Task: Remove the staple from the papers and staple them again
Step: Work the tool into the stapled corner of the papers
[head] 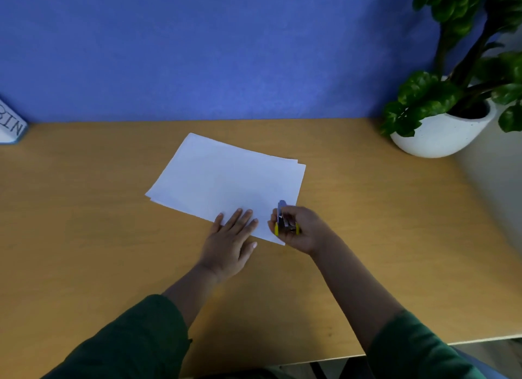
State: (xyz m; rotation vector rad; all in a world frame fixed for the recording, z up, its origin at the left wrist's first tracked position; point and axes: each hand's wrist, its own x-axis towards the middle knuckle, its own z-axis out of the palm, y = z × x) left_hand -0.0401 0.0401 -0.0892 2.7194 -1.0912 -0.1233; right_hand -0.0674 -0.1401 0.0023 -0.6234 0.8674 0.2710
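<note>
A stack of white papers point(226, 178) lies tilted on the wooden desk point(99, 223), its sheets slightly fanned at the far right corner. My left hand point(230, 241) lies flat, fingers spread, pressing the near edge of the papers. My right hand point(302, 228) is closed around a small grey metal tool with yellow grips point(284, 220), held at the near right corner of the papers. I cannot tell whether it is a stapler or a staple remover. No staple is visible.
A potted green plant in a white pot point(443, 132) stands at the back right of the desk. A white sign lettered "BIN" point(11, 124) sits at the far left. A blue wall rises behind. The desk's front edge runs along the lower right.
</note>
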